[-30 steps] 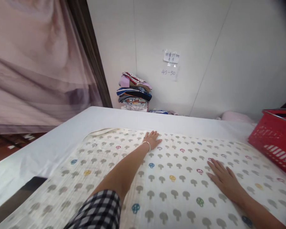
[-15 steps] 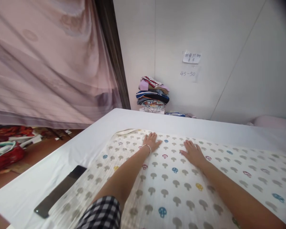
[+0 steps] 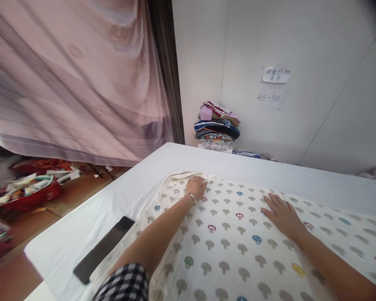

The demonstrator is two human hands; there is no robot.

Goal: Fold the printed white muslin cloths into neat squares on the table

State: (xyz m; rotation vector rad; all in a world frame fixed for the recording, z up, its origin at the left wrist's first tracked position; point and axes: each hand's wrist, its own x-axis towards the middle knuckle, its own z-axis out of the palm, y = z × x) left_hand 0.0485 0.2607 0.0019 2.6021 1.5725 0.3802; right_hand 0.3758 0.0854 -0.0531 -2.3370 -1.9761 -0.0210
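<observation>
A white cloth printed with grey and coloured mushrooms lies spread over the white table. Near its far left corner, my left hand has its fingers drawn together and bent on the fabric, a bit of white cloth at the fingertips. A thin bracelet circles that wrist. My right hand rests palm down farther right on the cloth, fingers spread. At the left, a dark phone-like slab lies on the table, partly under the cloth's edge.
The white table has its left edge in view. Beyond the far edge stands a stack of folded fabrics by the wall. A pink curtain hangs at left, above a red container on the floor.
My view has turned left. My left hand has gone from spread fingers to bunched ones and moved toward the cloth's far left corner. The right hand stays flat, now farther from the left.
</observation>
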